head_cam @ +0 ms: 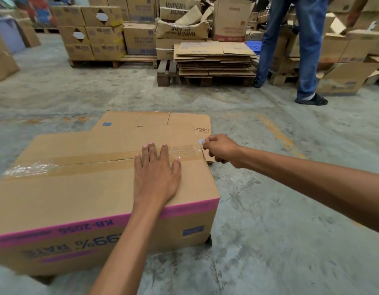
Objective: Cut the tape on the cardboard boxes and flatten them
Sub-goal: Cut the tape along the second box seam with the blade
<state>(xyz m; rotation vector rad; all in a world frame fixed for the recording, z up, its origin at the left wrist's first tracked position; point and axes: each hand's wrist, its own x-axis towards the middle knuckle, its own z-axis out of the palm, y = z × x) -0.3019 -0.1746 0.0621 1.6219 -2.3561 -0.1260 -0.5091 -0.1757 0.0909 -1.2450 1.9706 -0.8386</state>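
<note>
Pink-striped box (77, 188) sitting taped shut on the floor (269, 209)
Can't see what's inside; left hand (156, 173) lies flat on top, fingers straight and spread over the tape (184, 151). Right hand (220, 150) pinches a small bluish cutter (201, 142) at the seam's right end. One cardboard sheet (141, 122) lies just behind, and a stack of flattened boxes (214, 60) sits on a pallet (165, 73) farther back.
</note>
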